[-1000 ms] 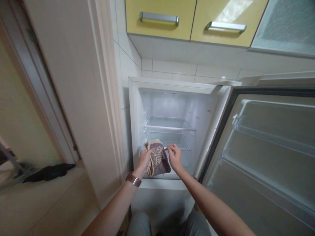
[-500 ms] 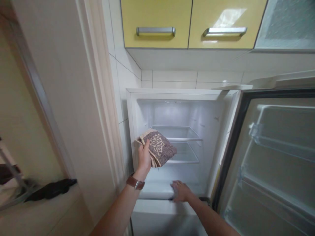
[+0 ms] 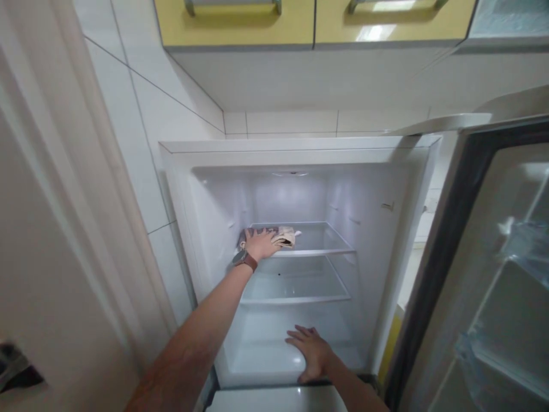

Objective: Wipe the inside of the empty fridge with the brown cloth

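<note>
Left hand (image 3: 261, 246) laid over a folded cloth (image 3: 285, 235) on the upper shelf (image 3: 325, 237) of an open refrigerator (image 3: 295, 147).

The hands are well apart: the left has its fingers spread across the brown and cream cloth, toward the shelf's left side, and a brown-strapped watch (image 3: 241, 257) on its wrist; the right hand (image 3: 315, 350) is also spread, low at the compartment's front, though whether it touches the edge I cannot tell; the lower shelf (image 3: 295, 283) lies between, the door (image 3: 489, 240) stands open at right, and yellow cabinets (image 3: 240, 30) hang above.
</note>
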Motion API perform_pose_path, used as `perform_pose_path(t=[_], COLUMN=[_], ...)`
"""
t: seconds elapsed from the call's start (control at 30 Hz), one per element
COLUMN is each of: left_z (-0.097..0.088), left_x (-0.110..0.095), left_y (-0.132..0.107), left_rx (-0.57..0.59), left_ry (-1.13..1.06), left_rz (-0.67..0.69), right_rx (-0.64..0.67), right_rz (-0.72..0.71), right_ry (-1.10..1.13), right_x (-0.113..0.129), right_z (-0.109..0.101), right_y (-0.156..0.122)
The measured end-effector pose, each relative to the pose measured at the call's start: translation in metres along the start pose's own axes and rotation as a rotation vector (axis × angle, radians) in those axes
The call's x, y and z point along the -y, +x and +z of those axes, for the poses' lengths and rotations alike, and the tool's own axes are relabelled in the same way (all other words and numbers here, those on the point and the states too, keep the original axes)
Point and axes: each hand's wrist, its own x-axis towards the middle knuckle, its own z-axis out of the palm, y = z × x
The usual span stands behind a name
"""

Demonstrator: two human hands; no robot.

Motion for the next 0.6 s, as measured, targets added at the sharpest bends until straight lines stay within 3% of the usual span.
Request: perform_pose_path(t=[0.1, 0.2, 0.37, 0.47, 0.6], left_z=[0.004, 0.004, 0.004, 0.003, 0.004], left_x=[-0.024, -0.067, -0.137, -0.157, -0.164], left_y=[0.014, 0.018, 0.018, 0.025, 0.053], left_rx=[0.038, 0.076, 0.042, 0.057, 0.125], left_ry=[0.05, 0.004, -0.073, -0.108, -0.129], left_rz=[0.082, 0.18, 0.386, 0.388, 0.357], right_rx=[-0.013, -0.063, -0.089, -0.083, -0.088], right_rz=[0.001, -0.007, -0.021, -0.026, -0.028], right_ry=[-0.003, -0.005, 0.008, 0.001, -0.014], right_x=[0.008, 0.019, 0.03, 0.03, 0.031], right_z=[-0.005, -0.013, -0.021, -0.023, -0.025], right_y=[-0.004, -0.012, -0.021, -0.02, -0.02])
